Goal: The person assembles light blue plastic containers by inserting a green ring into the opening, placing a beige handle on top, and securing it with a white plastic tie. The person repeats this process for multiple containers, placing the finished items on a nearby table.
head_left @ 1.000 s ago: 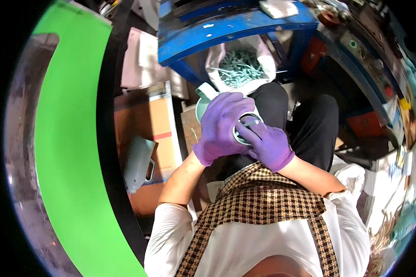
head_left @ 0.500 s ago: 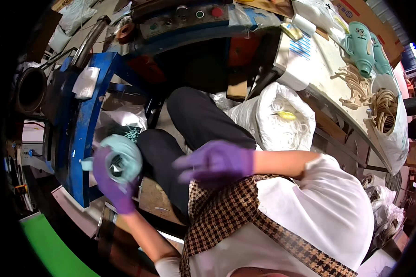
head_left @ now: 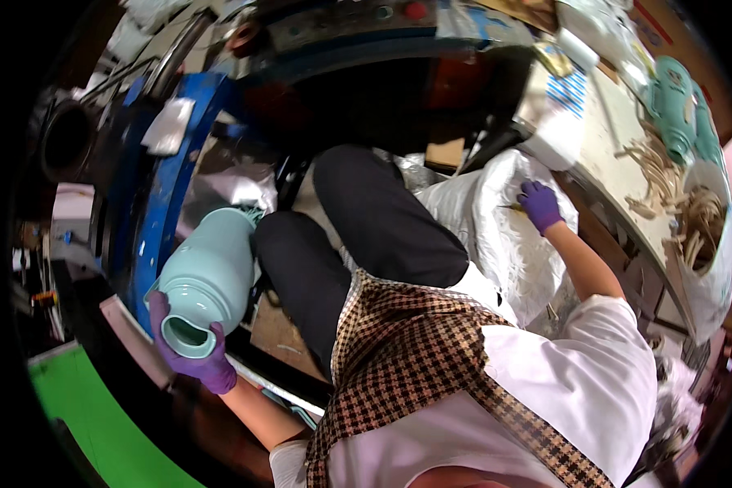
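Note:
My left hand point(head_left: 191, 358), in a purple glove, grips a pale teal plastic thermos flask shell point(head_left: 211, 264) around its neck. The shell lies tilted beside my left knee, its spouted mouth turned toward me. Away to the right, my right hand point(head_left: 541, 205), also gloved in purple, is at the opening of a white woven sack point(head_left: 484, 207). Its fingers are curled, and a small yellowish bit shows at their tips; what they hold is mostly hidden. White strips point(head_left: 537, 264) fill the sack.
Left of my legs stands a blue metal frame point(head_left: 150, 236), with a clear bag point(head_left: 236, 187) behind the shell. The table at right point(head_left: 606, 150) bears teal flasks point(head_left: 673, 110) and beige strips point(head_left: 655, 175). A machine panel with a red button point(head_left: 415, 10) spans the far side.
My right hand has moved from over my lap to the sack at right, where the yellow tool lay. The shell has tipped, its mouth now lower and nearer me, still in my left hand.

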Demonstrator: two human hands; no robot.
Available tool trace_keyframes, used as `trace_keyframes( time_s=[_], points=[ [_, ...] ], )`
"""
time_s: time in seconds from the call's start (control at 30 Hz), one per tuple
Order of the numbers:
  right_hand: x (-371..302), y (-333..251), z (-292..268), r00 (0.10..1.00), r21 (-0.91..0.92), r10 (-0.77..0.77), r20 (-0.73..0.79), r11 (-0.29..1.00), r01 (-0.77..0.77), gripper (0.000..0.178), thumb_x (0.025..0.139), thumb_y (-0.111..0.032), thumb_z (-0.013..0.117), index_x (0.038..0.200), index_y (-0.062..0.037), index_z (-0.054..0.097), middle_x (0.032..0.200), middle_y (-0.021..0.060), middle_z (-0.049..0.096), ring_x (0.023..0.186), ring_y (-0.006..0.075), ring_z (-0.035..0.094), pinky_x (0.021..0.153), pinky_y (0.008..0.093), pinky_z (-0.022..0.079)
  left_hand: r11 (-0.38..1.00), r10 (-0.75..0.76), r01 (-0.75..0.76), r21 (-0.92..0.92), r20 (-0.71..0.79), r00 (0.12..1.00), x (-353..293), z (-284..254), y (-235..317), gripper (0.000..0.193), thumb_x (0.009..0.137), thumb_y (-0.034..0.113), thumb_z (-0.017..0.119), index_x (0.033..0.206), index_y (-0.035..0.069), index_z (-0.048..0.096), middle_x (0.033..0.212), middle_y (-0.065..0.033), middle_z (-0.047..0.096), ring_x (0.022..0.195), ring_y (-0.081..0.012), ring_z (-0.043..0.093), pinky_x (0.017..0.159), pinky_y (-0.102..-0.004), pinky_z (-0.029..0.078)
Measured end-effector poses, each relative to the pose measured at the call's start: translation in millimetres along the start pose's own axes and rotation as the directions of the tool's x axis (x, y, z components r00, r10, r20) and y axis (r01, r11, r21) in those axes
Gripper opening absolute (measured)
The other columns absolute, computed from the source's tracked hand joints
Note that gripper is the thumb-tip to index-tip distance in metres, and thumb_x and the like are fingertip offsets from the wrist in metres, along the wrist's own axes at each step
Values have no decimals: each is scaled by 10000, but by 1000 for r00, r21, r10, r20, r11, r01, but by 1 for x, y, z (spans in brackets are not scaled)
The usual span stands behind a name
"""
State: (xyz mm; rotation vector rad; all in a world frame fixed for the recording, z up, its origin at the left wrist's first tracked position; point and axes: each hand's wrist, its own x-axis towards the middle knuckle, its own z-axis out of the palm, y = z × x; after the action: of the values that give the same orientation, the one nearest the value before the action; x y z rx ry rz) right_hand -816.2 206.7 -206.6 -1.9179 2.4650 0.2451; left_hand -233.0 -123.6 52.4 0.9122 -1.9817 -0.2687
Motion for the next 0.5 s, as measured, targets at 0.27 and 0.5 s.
trace_keyframes(
  time_s=[0.27,0.5],
  points=[
    [30,-121,-151,899,999,438,17,-34,-3,399,972,-28,571,1359,-95,504,996,23,612,794,86,544,638,235,461,982,-118,99,158,110,987,-59,-15,22,810,626,269,897,1307,-40,584,1321,-180,609,1235,-339,573,1086,-450,414],
    [119,-329,-288,744,850,-635,209,-259,-460,402,943,-104,663,1311,32,578,828,75,696,555,69,581,506,190,437,990,-120,117,78,35,992,-56,-6,22,712,501,185,910,1152,54,653,1219,-127,652,1163,-347,605,1043,-457,452]
  ],
)
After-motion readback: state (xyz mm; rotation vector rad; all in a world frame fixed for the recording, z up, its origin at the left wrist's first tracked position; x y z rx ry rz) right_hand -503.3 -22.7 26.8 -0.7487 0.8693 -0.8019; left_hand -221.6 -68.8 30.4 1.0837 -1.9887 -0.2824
